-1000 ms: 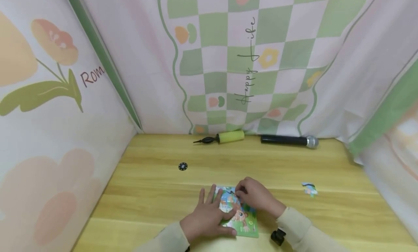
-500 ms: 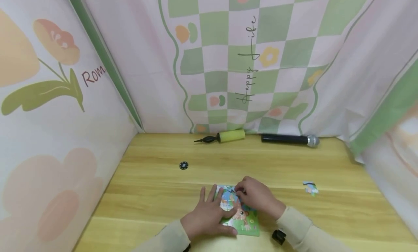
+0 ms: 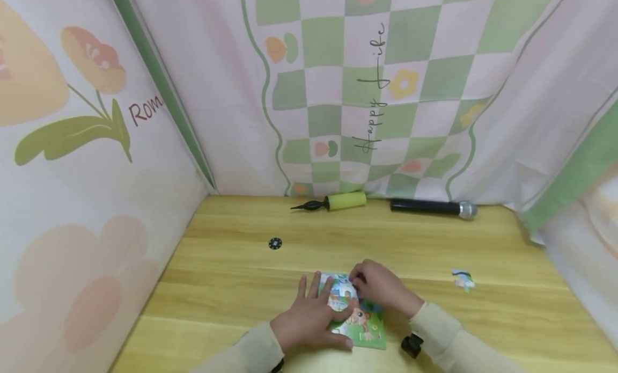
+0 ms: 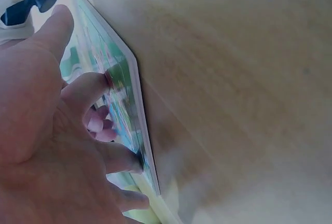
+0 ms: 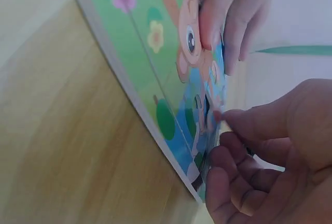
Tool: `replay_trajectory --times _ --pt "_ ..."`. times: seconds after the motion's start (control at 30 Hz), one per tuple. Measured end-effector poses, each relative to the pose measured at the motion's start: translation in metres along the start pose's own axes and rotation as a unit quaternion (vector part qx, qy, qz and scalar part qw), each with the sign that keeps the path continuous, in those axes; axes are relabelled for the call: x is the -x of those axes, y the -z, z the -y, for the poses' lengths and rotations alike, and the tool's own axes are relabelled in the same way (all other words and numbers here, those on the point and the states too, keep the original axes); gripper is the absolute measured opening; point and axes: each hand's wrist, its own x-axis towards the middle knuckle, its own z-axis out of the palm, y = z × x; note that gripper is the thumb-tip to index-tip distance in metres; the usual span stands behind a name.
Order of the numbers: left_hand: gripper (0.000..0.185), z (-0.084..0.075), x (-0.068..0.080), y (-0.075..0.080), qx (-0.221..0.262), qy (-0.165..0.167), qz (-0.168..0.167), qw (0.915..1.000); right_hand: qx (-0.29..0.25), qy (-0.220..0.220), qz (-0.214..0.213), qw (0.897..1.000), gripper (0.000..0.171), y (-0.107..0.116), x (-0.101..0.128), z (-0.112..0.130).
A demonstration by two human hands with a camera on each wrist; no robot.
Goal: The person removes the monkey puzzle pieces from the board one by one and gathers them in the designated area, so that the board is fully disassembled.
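A flat, four-sided picture puzzle made of green, blue and brown pieces (image 3: 365,326) is laid on the yellow-brown wood counter (image 3: 227,292), low in the middle of the head view. A brown animal with a big eye is shown on it, and little flowers are printed on its green part. The puzzle is touched by the left hand (image 3: 313,320), which is laid over its left side with the fingers spread wide. At its upper right edge, a small thin puzzle piece (image 5: 211,120) is pinched by the thumb and fingertips of the right hand (image 3: 381,285), and the other fingers are curled. Most of that piece is hidden, so it cannot be told how far it is lifted.

A loose blue, white and green puzzle bit (image 3: 463,280) is seen on the right of the frame, well apart from the hands. A round black chip with white marks (image 3: 275,243) is seen left of the middle. Along the back of the counter, a yellow-green tube pump with a black pointed end (image 3: 345,200) is laid beside a black microphone with a silver head (image 3: 428,207). Behind them, a green and white checked cloth (image 3: 323,88) is hung, with "Happy Life" written on it.
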Motion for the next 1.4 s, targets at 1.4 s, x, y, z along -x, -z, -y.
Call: replay_trajectory --times 1.4 --pt "0.081 -0.001 0.003 0.0 -0.017 0.003 -0.007 0.9998 -0.244 -0.148 0.001 0.958 0.045 0.107 0.055 -0.152"
